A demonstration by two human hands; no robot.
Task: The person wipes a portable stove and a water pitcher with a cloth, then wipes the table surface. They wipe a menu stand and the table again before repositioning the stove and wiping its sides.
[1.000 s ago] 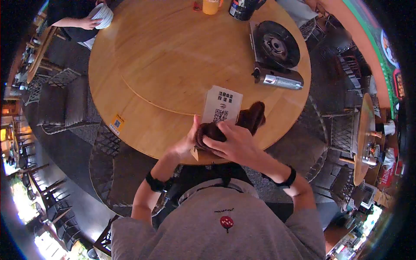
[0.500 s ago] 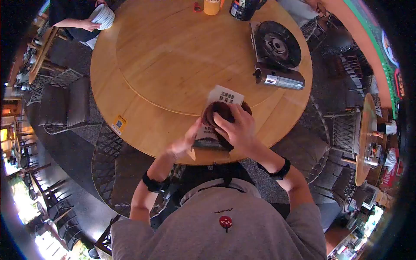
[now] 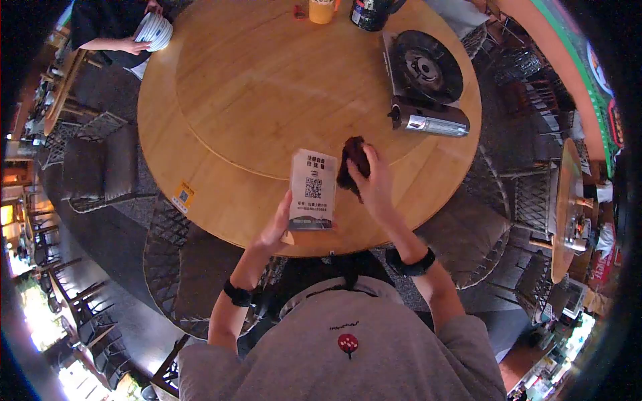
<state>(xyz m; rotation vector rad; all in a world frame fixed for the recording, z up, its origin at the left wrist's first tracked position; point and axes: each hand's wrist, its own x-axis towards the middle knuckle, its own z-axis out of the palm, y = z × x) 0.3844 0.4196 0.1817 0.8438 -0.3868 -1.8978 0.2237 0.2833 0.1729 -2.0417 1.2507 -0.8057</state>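
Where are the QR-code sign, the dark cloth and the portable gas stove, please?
QR-code sign (image 3: 313, 190): head view, middle of its white face.
Dark cloth (image 3: 352, 162): head view, bunched top above the fingers.
Portable gas stove (image 3: 425, 69): head view, round burner plate.

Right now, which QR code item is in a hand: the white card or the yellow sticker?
The white card, held upright by the left hand. The yellow sticker lies flat near the table edge, untouched.

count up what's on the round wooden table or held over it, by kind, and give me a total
Sign card with QR code, in the left hand: 1
Dark brown cloth, in the right hand: 1
Portable gas stove: 1
Orange cup: 1
Dark container: 1
Yellow sticker: 1
Total: 6
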